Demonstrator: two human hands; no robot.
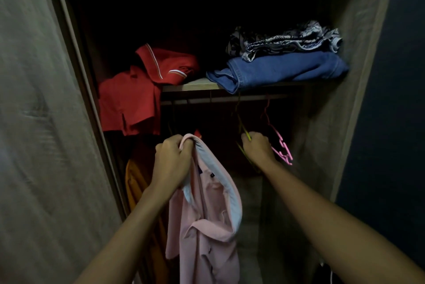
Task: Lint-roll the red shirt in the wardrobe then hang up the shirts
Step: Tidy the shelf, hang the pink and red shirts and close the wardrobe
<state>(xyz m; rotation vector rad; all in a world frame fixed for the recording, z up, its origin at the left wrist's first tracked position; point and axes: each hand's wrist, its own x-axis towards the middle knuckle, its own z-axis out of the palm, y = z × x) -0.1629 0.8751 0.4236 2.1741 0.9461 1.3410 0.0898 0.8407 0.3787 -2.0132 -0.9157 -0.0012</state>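
Observation:
A red shirt with a white-striped collar lies on the wardrobe shelf at the left and droops over its edge. My left hand is shut on the collar of a pink shirt, which hangs down below it. My right hand grips a yellow-green hanger that hangs from the rail under the shelf. A pink hanger hangs just right of that hand. No lint roller is in view.
Folded blue jeans and a patterned grey cloth lie on the shelf at the right. An orange garment hangs low at the left. Wardrobe walls close in on both sides; the interior is dark.

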